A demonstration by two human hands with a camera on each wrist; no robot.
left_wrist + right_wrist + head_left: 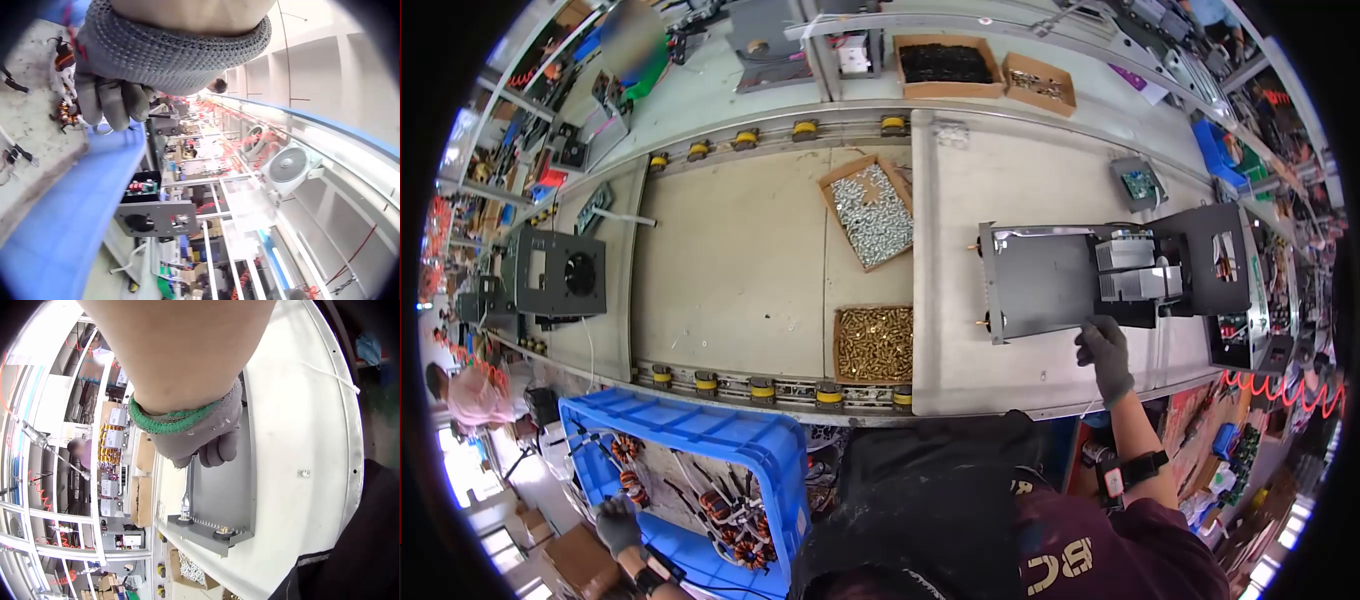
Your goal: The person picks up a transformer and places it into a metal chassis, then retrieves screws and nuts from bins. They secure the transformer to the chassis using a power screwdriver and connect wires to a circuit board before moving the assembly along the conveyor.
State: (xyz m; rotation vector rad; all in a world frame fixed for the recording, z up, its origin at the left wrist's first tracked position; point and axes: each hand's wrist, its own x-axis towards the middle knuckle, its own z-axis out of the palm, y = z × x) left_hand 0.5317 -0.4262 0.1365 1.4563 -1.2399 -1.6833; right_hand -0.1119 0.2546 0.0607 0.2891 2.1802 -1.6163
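Note:
My left hand point(617, 527), in a grey knit glove, is at the near-left rim of a blue bin point(685, 405). Its fingers point(112, 106) hang loosely bent, and a copper-wound ring coil point(67, 112) with white leads shows just past them in the left wrist view. More such coils point(720, 505) lie inside the bin. My gloved right hand point(1106, 358) is beside the near edge of a dark grey metal chassis point(1045, 285), fingers point(228, 447) loosely bent, with nothing visible in them. Silver heat sinks point(1135, 270) stand in the chassis.
A carton of silver screws point(870, 215) and a carton of brass fittings point(874, 345) stand left of the chassis. Behind it lies a small boxed circuit board point(1138, 184). Yellow rollers point(762, 388) line the bench. Another dark housing with a fan point(560, 272) stands far left.

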